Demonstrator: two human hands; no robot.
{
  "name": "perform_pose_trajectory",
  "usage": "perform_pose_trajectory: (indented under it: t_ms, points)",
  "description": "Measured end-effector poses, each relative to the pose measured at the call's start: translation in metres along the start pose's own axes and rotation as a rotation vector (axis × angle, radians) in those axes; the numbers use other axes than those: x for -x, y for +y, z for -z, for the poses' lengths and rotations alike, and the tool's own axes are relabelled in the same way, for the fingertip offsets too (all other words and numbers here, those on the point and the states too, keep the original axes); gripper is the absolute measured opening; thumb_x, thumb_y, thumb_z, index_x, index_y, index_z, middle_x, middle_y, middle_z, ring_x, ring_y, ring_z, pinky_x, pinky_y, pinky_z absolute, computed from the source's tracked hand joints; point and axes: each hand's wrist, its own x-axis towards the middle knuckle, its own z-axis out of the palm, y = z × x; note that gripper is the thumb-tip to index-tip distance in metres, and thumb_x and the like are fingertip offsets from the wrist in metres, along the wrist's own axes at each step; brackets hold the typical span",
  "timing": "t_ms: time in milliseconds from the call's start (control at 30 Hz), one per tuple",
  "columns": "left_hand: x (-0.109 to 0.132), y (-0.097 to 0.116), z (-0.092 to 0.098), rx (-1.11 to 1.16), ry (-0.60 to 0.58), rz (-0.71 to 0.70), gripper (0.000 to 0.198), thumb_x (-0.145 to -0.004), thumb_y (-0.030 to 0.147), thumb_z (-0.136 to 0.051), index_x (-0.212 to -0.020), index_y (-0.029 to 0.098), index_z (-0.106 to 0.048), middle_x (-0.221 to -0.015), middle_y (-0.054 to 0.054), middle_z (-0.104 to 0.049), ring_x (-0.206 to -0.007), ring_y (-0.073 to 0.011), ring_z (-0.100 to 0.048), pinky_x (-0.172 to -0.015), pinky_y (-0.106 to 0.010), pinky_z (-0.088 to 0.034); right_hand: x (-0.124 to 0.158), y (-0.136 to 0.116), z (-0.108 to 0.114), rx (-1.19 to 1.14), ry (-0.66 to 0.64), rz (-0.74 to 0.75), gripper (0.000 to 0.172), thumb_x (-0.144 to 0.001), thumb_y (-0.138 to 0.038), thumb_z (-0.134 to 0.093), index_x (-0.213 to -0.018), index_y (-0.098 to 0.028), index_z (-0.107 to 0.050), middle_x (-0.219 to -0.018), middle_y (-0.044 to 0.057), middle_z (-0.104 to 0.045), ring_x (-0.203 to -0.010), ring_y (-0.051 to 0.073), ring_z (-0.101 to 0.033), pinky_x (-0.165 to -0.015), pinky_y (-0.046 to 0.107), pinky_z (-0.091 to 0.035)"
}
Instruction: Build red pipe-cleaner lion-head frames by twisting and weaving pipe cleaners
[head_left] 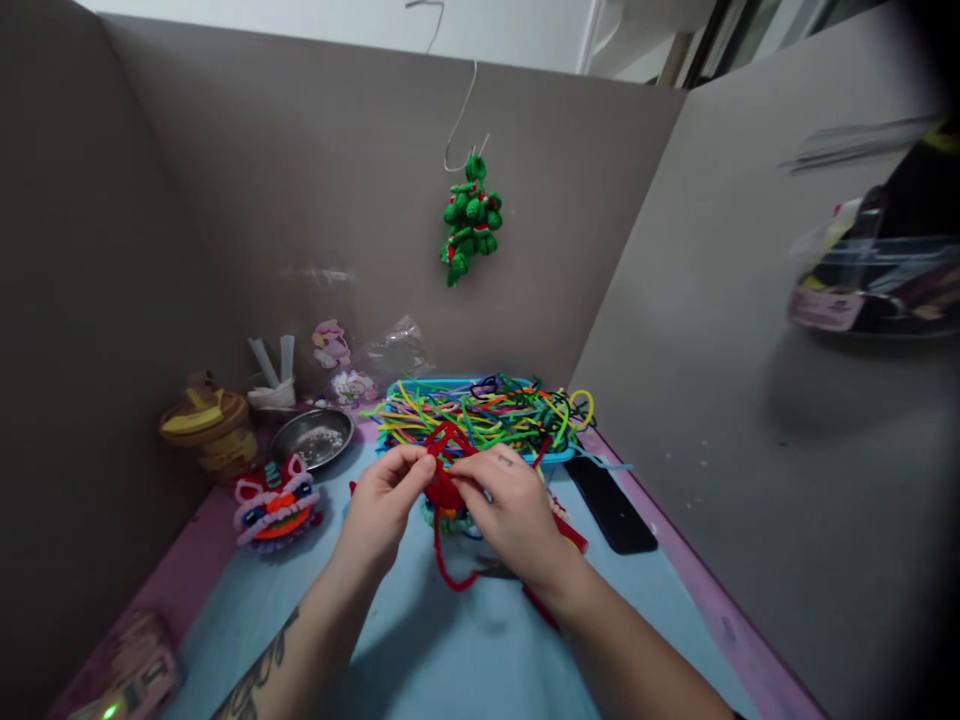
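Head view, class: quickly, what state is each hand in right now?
Left hand: closed, pinching the red fuzzy piece.
Right hand: closed, pinching the same red fuzzy piece.

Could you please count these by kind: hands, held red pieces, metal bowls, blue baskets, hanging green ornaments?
Left hand and right hand: 2
Held red piece: 1
Metal bowl: 1
Blue basket: 1
Hanging green ornament: 1
Total: 6

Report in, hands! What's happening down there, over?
Left hand, right hand: both pinching the red fuzzy piece. Red strand curling below. Blue tray of colourful strands close behind; nothing seems to block either hand.
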Motion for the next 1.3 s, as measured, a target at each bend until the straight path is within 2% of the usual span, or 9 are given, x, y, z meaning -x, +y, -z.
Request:
perform_pose_trajectory:
  t_ms: [267, 433, 533, 700, 833, 933, 1033, 1167, 1300]
  points:
    - [0.001, 0.004, -0.004, -0.072, -0.059, 0.046, 0.026, -0.064, 0.040, -0.074, -0.064, 0.016, -0.064, -0.061, 0.001, -0.056, -0.058, -0.0120, -0.048, -0.056, -0.022, -0.041, 0.003, -0.003, -0.002, -0.006, -0.173, -0.104, 0.018, -0.085, -0.011, -0.053, -0.082, -0.021, -0.068, -0.079, 0.001, -0.071, -0.071, 0.014, -0.064, -0.067, 0.025, -0.045]
    - [0.000, 0.003, -0.002, -0.069, 0.015, 0.040, 0.028, -0.064, 0.041, -0.074, -0.064, 0.016, -0.064, -0.060, 0.002, -0.057, -0.057, -0.0115, -0.048, -0.056, -0.022, -0.040, 0.004, -0.009, -0.007, -0.094, -0.081, -0.170, 0.018, -0.085, -0.016, -0.054, -0.088, -0.023, -0.070, -0.077, 0.001, -0.072, -0.069, 0.015, -0.061, -0.067, 0.027, -0.045]
    - [0.000, 0.002, -0.002, -0.053, 0.038, 0.034, 0.026, -0.066, 0.040, -0.073, -0.066, 0.016, -0.064, -0.063, 0.002, -0.058, -0.060, -0.0118, -0.050, -0.059, -0.021, -0.041, 0.003, -0.012, -0.007, -0.088, -0.088, -0.172, 0.012, -0.082, -0.022, -0.062, -0.090, -0.024, -0.071, -0.075, 0.000, -0.072, -0.070, 0.017, -0.057, -0.066, 0.028, -0.044]
    - [-0.001, -0.001, 0.001, -0.036, 0.011, 0.027, 0.025, -0.067, 0.039, -0.073, -0.071, 0.016, -0.065, -0.065, 0.002, -0.058, -0.062, -0.0110, -0.050, -0.060, -0.020, -0.041, 0.000, -0.009, -0.008, -0.145, -0.076, -0.193, 0.020, -0.081, -0.010, -0.057, -0.087, -0.022, -0.071, -0.075, 0.001, -0.071, -0.073, 0.016, -0.057, -0.067, 0.028, -0.045]
    - [-0.004, -0.005, 0.005, -0.047, -0.065, 0.058, 0.026, -0.062, 0.033, -0.078, -0.079, 0.015, -0.068, -0.074, -0.002, -0.067, -0.067, -0.0141, -0.058, -0.065, -0.023, -0.047, -0.002, -0.003, -0.008, -0.152, -0.035, -0.181, 0.019, -0.080, -0.009, -0.057, -0.083, -0.022, -0.071, -0.076, 0.001, -0.071, -0.073, 0.016, -0.058, -0.069, 0.029, -0.045]
    - [-0.005, -0.007, 0.007, -0.119, -0.043, 0.035, 0.026, -0.060, 0.027, -0.080, -0.081, 0.016, -0.070, -0.078, -0.004, -0.070, -0.070, -0.0159, -0.062, -0.068, -0.025, -0.049, -0.003, -0.001, -0.008, -0.141, -0.043, -0.168, 0.018, -0.081, -0.011, -0.056, -0.079, -0.022, -0.070, -0.074, 0.001, -0.070, -0.072, 0.016, -0.058, -0.067, 0.029, -0.045]
    - [-0.004, -0.007, 0.007, -0.186, 0.004, -0.001, 0.024, -0.059, 0.026, -0.079, -0.080, 0.017, -0.070, -0.075, -0.004, -0.070, -0.069, -0.0165, -0.063, -0.067, -0.025, -0.050, -0.004, 0.000, -0.005, -0.108, -0.038, -0.152, 0.016, -0.081, -0.011, -0.057, -0.075, -0.021, -0.068, -0.073, 0.001, -0.069, -0.072, 0.016, -0.057, -0.068, 0.030, -0.043]
    - [-0.004, -0.005, 0.008, -0.196, -0.046, 0.016, 0.022, -0.059, 0.026, -0.080, -0.076, 0.016, -0.069, -0.071, -0.004, -0.069, -0.067, -0.0164, -0.062, -0.064, -0.025, -0.051, -0.005, 0.003, -0.003, -0.046, -0.013, -0.146, 0.016, -0.080, -0.010, -0.057, -0.073, -0.021, -0.066, -0.075, 0.002, -0.068, -0.076, 0.018, -0.055, -0.072, 0.032, -0.041]
    - [-0.002, -0.002, 0.005, -0.169, -0.068, 0.050, 0.020, -0.061, 0.024, -0.077, -0.074, 0.016, -0.064, -0.065, -0.001, -0.065, -0.059, -0.0131, -0.059, -0.058, -0.022, -0.048, -0.004, 0.004, -0.008, -0.145, -0.022, -0.190, 0.017, -0.080, -0.008, -0.056, -0.080, -0.021, -0.067, -0.079, 0.002, -0.069, -0.078, 0.018, -0.057, -0.074, 0.031, -0.043]
